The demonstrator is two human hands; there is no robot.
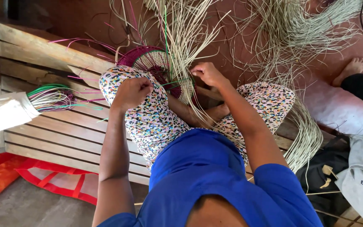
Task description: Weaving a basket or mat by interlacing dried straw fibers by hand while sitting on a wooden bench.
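Observation:
A partly woven basket (pixel 150 62) with a magenta rim and pale cane centre rests against my knees, long loose cane strands (pixel 185 29) fanning up from it. My left hand (pixel 132 92) is closed in a fist over my left knee, pulling a thin green strand (pixel 174 81) that runs toward the basket. My right hand (pixel 209 74) pinches pale strands at the basket's right edge. I sit on a wooden slatted bench (pixel 55 126) in patterned trousers and a blue shirt.
A bundle of green, pink and pale strands (pixel 51 97) in a white wrapper lies on the bench at left. Heaps of loose cane (pixel 299 38) cover the red floor. Another person's foot (pixel 351 68) and dark sleeve are at right. Bags (pixel 353 176) sit lower right; an orange cloth (pixel 5 172) lies lower left.

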